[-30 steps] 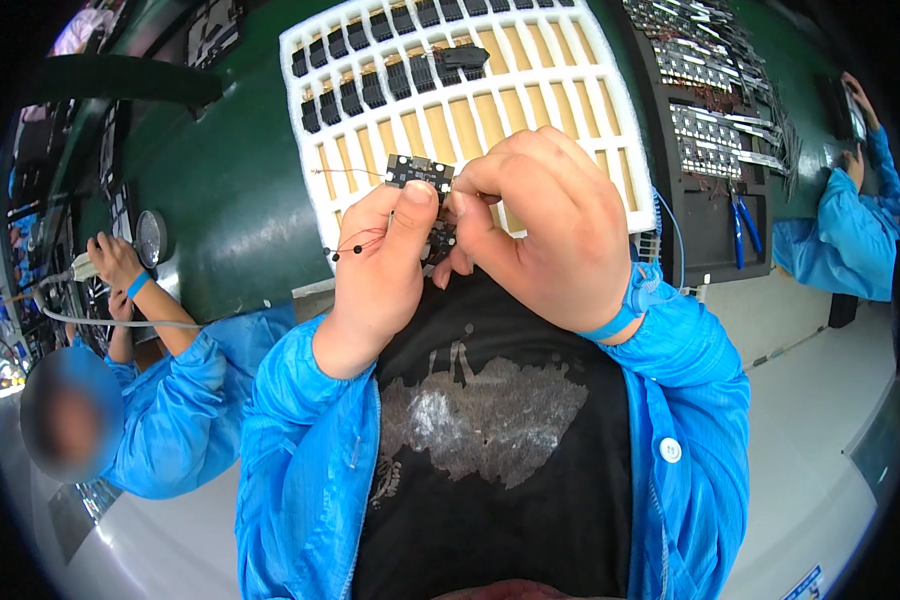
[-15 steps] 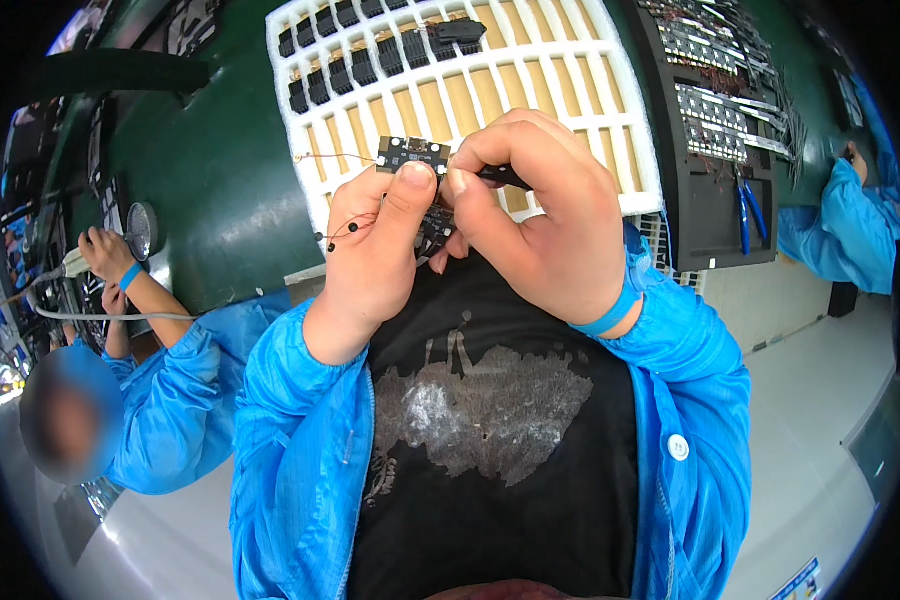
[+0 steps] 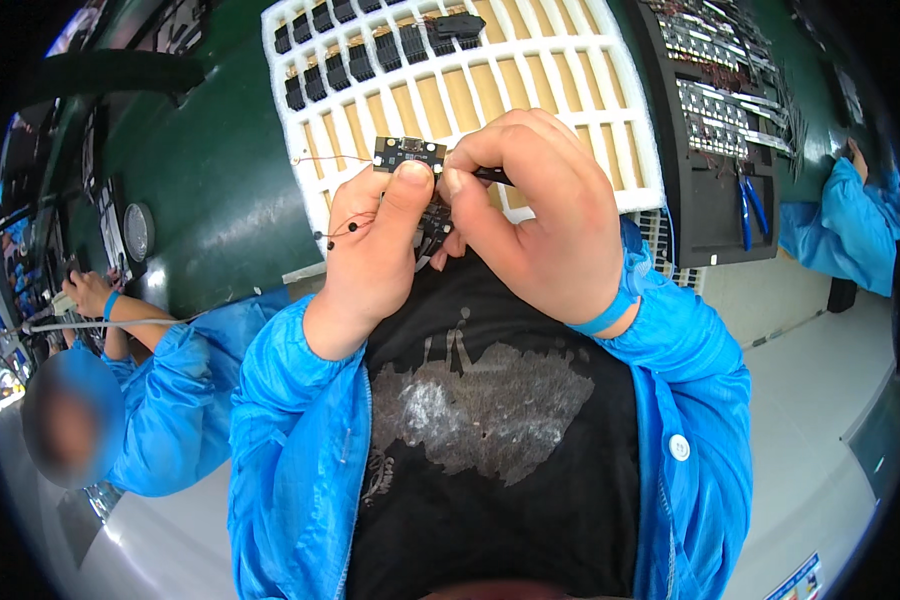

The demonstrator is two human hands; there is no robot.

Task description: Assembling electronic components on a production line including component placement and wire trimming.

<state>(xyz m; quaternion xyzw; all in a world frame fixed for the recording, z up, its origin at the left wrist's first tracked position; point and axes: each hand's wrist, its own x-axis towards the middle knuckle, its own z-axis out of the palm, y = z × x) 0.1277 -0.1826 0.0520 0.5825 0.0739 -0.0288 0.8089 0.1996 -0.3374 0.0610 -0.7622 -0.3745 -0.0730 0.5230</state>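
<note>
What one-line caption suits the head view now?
Left hand holds a dark circuit board while the right hand pinches at its edge, near a white divided tray with black parts.

No wording can be read with certainty. Small letter-like marks (image 3: 377, 478) at the left edge of the black shirt (image 3: 500, 520) are illegible. Beyond the shirt, the circuit board (image 3: 408, 152) carries pale marks too tiny to read; right of it, a blue-and-white sign (image 3: 799, 580) shows blurred characters.
</note>
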